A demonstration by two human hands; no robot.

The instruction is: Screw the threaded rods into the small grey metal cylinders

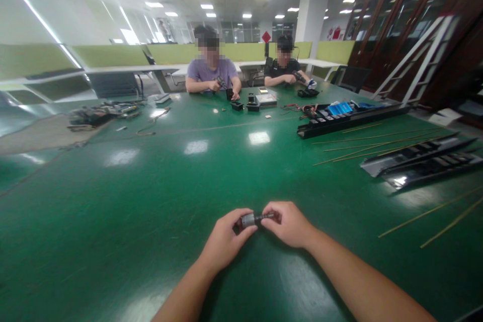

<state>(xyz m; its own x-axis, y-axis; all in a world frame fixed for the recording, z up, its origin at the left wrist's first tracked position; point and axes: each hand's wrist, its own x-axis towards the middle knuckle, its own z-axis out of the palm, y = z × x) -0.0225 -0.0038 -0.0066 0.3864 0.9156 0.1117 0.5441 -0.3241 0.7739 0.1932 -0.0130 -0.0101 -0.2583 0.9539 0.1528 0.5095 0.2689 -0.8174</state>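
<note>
Near the front of the green table (162, 186), my left hand (226, 239) is closed around the wider silver body of a small silver-and-black cylindrical part (248, 220). The part lies roughly sideways, with its narrow dark end pointing right. Thumb and fingers of my right hand (289, 224) pinch that narrow end. Both hands are close together, just above the tabletop. My fingers cover some of the part, and its exact kind is too small to make out.
Across the table sit two people (213, 68), each with a dark power tool. Small black boxes (252, 105) lie before them. Long black channels (350, 118) and thin rods (350, 153) lie on the right. A cluttered heap (101, 113) is far left; a ladder (418, 60) stands behind.
</note>
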